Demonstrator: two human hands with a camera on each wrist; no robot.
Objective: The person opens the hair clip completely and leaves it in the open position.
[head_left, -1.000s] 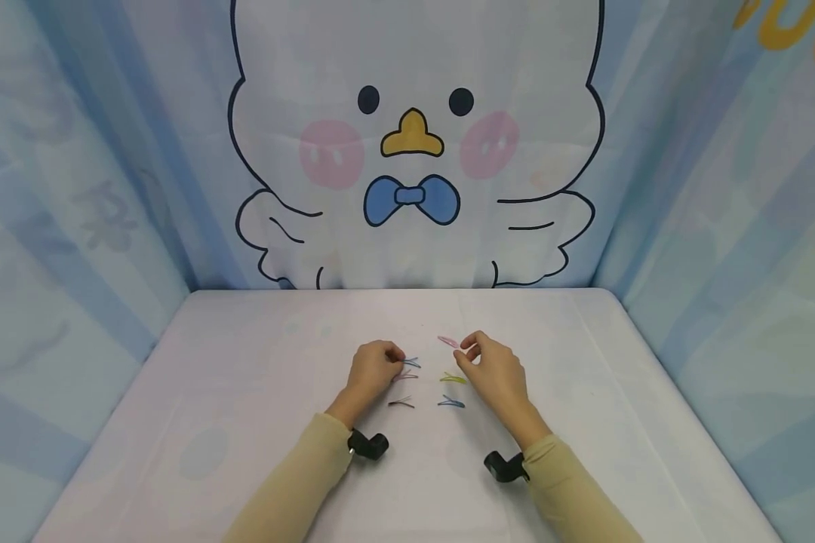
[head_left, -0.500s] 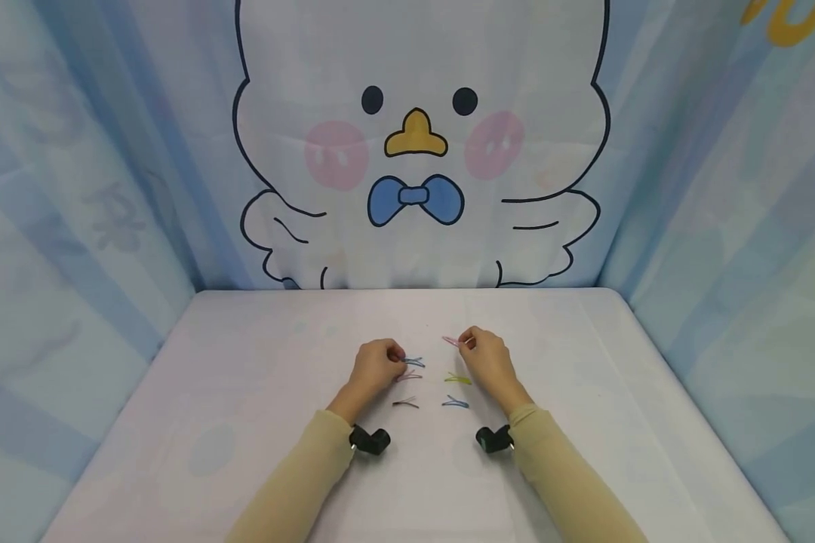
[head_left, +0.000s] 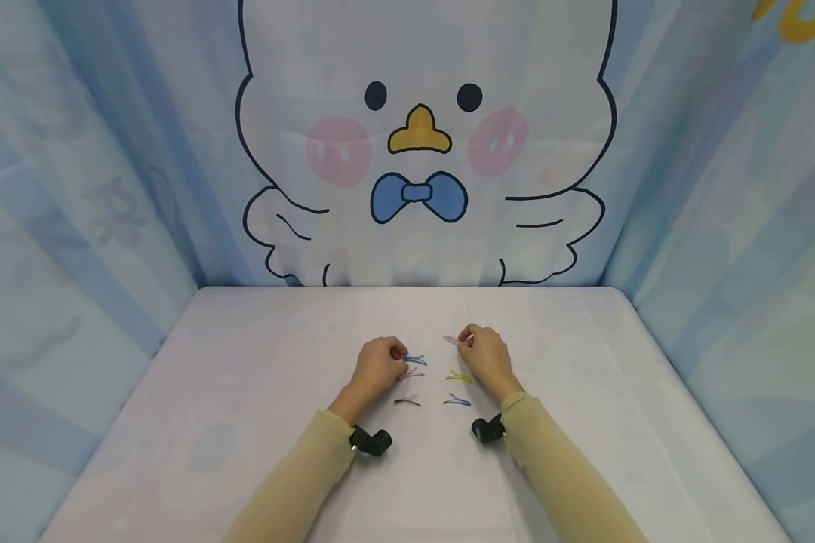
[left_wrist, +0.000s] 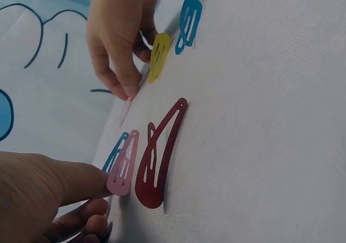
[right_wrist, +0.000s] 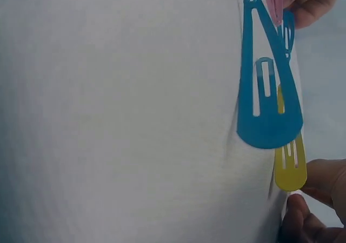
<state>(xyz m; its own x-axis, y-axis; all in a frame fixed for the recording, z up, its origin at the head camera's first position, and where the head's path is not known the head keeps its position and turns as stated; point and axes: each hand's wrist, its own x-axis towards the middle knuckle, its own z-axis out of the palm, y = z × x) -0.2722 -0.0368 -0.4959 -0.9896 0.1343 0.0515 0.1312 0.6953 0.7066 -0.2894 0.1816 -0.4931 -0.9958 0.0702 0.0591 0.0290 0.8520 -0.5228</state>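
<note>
Snap hair clips lie in two columns on the white table. My left hand (head_left: 378, 367) pinches the left end of the farthest clip on the left, a blue hair clip (head_left: 416, 360). Nearer on that side are a pink clip (left_wrist: 119, 184), overlapping the blue one in the left wrist view, and a dark red clip (left_wrist: 149, 191) with its tongue sprung up. On the right, my right hand (head_left: 489, 360) pinches a pink hair clip (head_left: 451, 340), its right end hidden by the fingers. A yellow clip (right_wrist: 291, 175) and a larger-looking blue clip (right_wrist: 267, 129) lie nearer.
The white-covered table (head_left: 278, 452) reaches back to a curtain (head_left: 421, 249) printed with a cartoon bird. More curtains hang at both sides. A black wrist camera (head_left: 372, 442) sits on the left wrist, another camera (head_left: 487, 430) on the right.
My right hand has moved in to the far pink clip, and its fingers have closed on the clip's right end. The left hand has stayed at the blue clip.
</note>
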